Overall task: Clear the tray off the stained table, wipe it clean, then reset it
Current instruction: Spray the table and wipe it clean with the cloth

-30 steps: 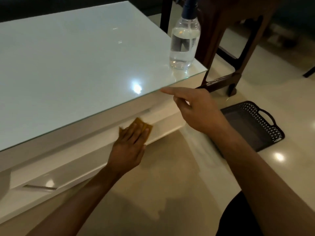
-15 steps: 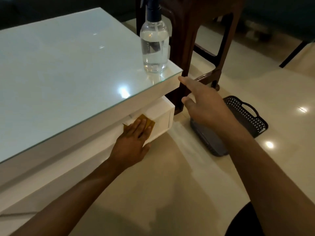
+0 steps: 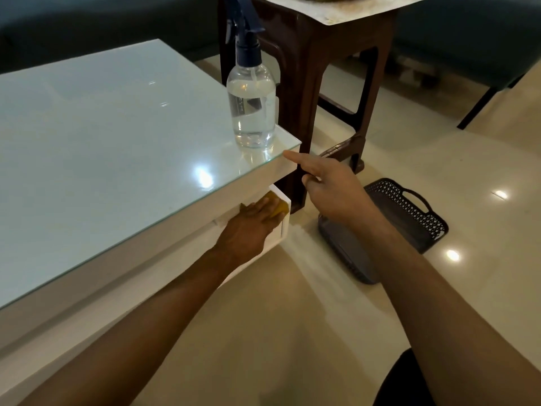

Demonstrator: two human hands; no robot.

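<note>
A folded yellow cloth (image 3: pixel 277 208) is being pressed flat against the lower white ledge of the low white table with a glass top (image 3: pixel 111 136) by the left hand (image 3: pixel 248 230), whose fingers are lying straight over the cloth, near the table's right end, beneath the overhanging top. The right hand (image 3: pixel 333 194) is being held in the air just beside the table's right near corner, with the forefinger stretched out toward the glass edge and the remaining fingers loosely bent; nothing is being gripped by it. A clear plastic spray bottle with a dark blue trigger head (image 3: pixel 252 104) is being kept upright on the glass at the right far corner. The dark grey perforated plastic tray with handles (image 3: pixel 409 218) is lying on the glossy cream floor (image 3: pixel 292 317), to the right of the table and partly hidden behind the right forearm. A dark brown wooden side table (image 3: pixel 319 68) is standing just beyond the corner.
</note>
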